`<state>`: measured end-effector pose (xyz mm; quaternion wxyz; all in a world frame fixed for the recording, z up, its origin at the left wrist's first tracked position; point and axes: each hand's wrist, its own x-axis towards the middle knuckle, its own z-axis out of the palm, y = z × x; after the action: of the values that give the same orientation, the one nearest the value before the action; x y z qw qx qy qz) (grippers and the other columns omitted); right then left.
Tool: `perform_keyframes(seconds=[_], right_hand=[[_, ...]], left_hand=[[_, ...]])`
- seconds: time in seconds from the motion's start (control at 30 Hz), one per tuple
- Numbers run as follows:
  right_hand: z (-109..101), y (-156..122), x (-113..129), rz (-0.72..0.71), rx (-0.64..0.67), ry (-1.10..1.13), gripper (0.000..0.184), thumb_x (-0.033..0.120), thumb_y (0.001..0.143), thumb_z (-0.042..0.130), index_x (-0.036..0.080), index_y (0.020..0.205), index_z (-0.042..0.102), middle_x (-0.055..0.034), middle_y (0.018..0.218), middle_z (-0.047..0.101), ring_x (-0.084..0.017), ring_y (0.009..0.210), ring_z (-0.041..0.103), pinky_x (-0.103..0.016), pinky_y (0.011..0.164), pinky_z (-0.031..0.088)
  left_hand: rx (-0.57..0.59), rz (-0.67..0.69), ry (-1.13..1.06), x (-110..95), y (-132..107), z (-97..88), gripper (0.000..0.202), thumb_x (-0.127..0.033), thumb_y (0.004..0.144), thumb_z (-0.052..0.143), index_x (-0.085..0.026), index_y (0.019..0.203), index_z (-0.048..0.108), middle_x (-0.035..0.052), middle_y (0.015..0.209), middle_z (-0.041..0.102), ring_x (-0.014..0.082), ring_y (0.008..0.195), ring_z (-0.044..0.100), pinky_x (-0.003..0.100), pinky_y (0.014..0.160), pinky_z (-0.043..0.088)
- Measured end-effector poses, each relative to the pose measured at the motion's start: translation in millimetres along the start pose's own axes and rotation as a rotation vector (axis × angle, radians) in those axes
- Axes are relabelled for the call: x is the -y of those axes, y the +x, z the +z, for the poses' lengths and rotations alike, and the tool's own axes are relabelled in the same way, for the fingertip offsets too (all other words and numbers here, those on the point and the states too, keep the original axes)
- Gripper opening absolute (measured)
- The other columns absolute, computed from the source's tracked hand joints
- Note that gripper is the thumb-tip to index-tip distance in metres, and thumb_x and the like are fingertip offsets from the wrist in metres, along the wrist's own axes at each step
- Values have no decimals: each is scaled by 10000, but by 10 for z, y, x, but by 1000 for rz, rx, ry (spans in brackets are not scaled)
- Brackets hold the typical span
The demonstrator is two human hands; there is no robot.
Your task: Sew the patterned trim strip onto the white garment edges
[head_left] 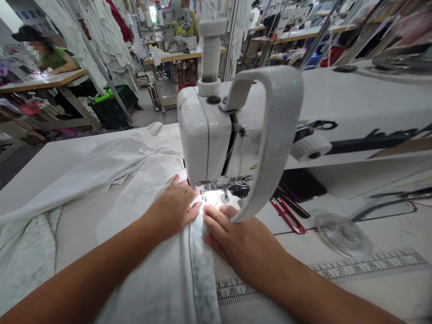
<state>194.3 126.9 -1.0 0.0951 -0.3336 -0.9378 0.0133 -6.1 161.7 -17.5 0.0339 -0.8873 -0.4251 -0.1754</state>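
Observation:
A white sewing machine [194, 130] stands before me, its lamp lighting the needle area. Under it runs white cloth [158, 274] edged with a pale green patterned strip [204, 270]. My left hand [173, 204] lies flat on the cloth left of the presser foot, thumb and fingers apart. On the strip's right edge, close to the foot, my right hand [232, 231] has its fingers together and bent, gripping the edge. Its fingertips partly hide the strip. A curved white guard [281, 117] comes down in front of the right hand.
Right of the machine lie red thread snips [288, 218], a dark phone [302, 184] and a clear round dish [344, 236]. A printed ruler [243, 294] runs along the table's front. More cloth [30, 247] spreads left. A person [57, 56] sits at another table behind.

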Motion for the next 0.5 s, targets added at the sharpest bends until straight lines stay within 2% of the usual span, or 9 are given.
perform_keyframes(seconds=[0.2,0.5], right_hand=[[-5,16,-3,2,7,-1,240,271,948,511,122,1104,615,-101,1200,631,-245,957,580,-398,775,527],[-2,31,-6,12,0,-33,196,258,927,538,118,1036,622,-109,1150,642,-241,919,582,-363,664,490]], left_hand=[[-16,3,8,2,-3,10,158,-215,921,472,-127,972,592,59,856,661,201,858,630,506,1035,419],[-21,-20,19,-17,26,-10,122,-185,891,506,-142,952,602,44,821,651,198,833,636,499,1024,426]])
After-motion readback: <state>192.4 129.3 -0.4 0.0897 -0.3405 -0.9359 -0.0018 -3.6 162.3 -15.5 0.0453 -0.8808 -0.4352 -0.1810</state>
